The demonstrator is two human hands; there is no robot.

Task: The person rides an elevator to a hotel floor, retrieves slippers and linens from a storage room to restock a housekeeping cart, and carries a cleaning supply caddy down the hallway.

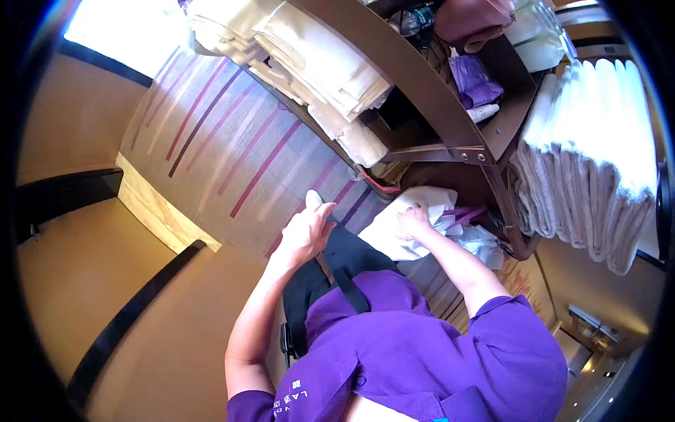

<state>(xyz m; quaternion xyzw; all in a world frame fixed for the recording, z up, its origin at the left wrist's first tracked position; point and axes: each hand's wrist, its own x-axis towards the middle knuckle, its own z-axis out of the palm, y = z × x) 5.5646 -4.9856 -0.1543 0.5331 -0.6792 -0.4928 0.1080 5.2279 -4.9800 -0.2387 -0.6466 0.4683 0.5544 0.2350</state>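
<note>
My left hand (306, 231) hangs in front of my dark trousers, its fingers loosely bent and apart, and I make out nothing held in it. A small white rounded shape, perhaps a shoe tip, shows just beyond that hand. On the right, my right hand (415, 222) has its fingers bent onto a crumpled white cloth (380, 235), which hangs low beside the cart. The fingertips are partly hidden against it. Purple strips (466, 215) and clear plastic (479, 246) lie beside the cloth.
A brown cart (422, 77) stands ahead on the right, with folded white linens (320, 60) on it. Thick folded white towels (583, 155) are stacked at its right end. A purple packet (475, 81) sits in a compartment. Striped carpet (225, 141) and a tan wall (162, 337) lie left.
</note>
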